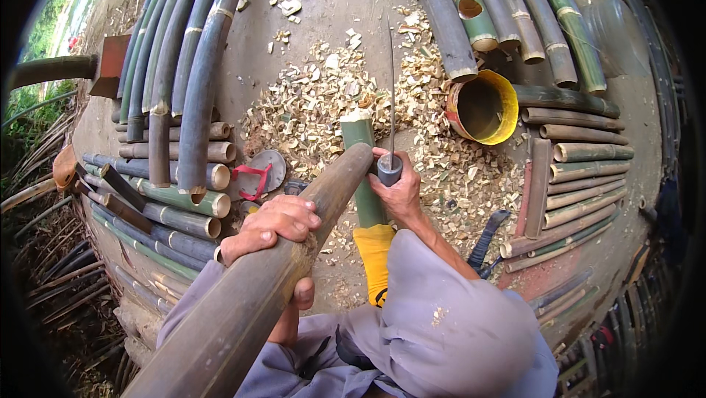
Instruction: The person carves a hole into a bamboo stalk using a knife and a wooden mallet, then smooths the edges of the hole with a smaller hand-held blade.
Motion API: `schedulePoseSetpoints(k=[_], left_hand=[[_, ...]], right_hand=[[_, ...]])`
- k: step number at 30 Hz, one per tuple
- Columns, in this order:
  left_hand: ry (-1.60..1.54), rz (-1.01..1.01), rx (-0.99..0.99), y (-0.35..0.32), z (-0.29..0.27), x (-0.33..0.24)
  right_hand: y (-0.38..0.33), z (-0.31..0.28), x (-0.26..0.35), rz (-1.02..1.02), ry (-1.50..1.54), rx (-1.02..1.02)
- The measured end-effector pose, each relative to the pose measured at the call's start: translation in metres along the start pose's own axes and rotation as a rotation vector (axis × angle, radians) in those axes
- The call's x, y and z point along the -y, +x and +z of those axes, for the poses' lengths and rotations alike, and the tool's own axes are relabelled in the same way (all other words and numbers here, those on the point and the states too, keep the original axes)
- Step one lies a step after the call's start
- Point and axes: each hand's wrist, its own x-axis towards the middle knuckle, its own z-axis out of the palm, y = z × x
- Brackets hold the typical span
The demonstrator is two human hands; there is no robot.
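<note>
So the left hand [268,230] is wrapped over a thick brown pole [235,317], fingers curled on top, and the pole slants up from the lower left. Its far end crosses above a green tube [370,210], can't tell if they touch. Right hand [401,188] is just beside that end, fingers closed around a long thin tool [391,97] by its dark handle, blade pointing away. Yellow cloth [373,255] covers the tube's near end. Loads of chips [323,93] beyond, plus a yellow-rimmed bucket [509,97] off to the right.
</note>
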Motion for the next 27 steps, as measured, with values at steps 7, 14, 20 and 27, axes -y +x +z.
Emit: schedulePoseSetpoints(k=[7, 14, 20, 27], left_hand=[[0.014, -0.057, 0.037, 0.011, -0.011, 0.0], [-0.035, -0.075, 0.082, 0.021, -0.017, 0.009], [-0.047, -0.095, 0.09, 0.029, -0.02, 0.012], [-0.057, -0.08, 0.151, 0.027, -0.024, 0.012]], right_hand=[[0.005, 0.005, 0.006, -0.023, -0.03, -0.003], [0.005, 0.002, 0.007, 0.002, -0.076, 0.019], [0.023, -0.054, 0.031, -0.169, -0.3, -0.013], [0.071, -0.176, 0.053, -0.416, -1.037, 0.634]])
